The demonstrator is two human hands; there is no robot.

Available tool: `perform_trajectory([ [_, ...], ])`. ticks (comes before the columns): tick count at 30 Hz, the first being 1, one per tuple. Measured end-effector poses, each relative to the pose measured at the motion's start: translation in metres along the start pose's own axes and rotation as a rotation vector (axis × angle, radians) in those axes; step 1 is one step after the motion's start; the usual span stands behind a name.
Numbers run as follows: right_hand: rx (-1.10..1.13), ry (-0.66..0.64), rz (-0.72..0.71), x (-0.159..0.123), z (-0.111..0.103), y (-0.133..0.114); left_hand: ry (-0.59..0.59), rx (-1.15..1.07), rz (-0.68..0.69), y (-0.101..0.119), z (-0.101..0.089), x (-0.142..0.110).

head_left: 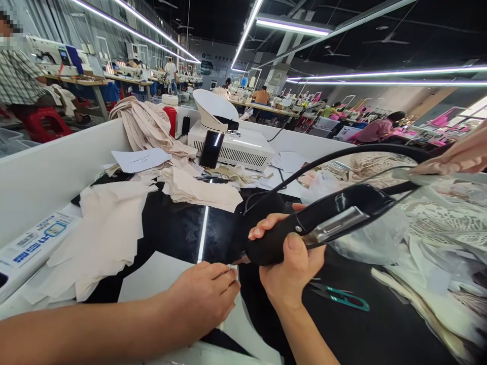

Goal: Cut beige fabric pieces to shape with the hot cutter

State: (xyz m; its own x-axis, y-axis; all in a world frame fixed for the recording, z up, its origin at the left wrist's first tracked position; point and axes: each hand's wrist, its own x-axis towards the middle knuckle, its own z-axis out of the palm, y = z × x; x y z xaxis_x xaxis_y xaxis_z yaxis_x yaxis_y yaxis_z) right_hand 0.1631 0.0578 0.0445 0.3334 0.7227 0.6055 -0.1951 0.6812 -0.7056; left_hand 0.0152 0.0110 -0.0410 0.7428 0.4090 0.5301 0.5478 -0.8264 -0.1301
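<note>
My right hand [291, 266] is wrapped round a black hand-held tool [323, 215] with a metal lever along its side. From the tool's far end a thick black cable [335, 154] loops up and back. Its front end points down left, close to the fingertips of my left hand [207, 294]. Those fingers are pinched together; what they hold is hidden. Under my left hand lies a white sheet [152, 276] on the black tabletop. Green-handled thread snips [346, 298] lie to the right of my right wrist.
Pale cut fabric pieces [110, 218] pile up at left beside a white box [36, 248]. Behind stand a phone [211, 149] and a white vented machine [243, 147]. Lace and plastic bags [375, 238] crowd the right. Another person's hand [456, 154] touches the cable area, upper right.
</note>
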Motion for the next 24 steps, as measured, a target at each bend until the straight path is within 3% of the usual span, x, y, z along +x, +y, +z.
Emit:
perform_trajectory([
  [18, -0.008, 0.034, 0.035, -0.003, 0.001, 0.002, 0.021, -0.025, -0.011, -0.001, 0.001, 0.0],
  [24, -0.072, -0.038, 0.039, 0.004, -0.006, -0.01, -0.021, -0.063, -0.018, -0.007, -0.001, -0.001],
])
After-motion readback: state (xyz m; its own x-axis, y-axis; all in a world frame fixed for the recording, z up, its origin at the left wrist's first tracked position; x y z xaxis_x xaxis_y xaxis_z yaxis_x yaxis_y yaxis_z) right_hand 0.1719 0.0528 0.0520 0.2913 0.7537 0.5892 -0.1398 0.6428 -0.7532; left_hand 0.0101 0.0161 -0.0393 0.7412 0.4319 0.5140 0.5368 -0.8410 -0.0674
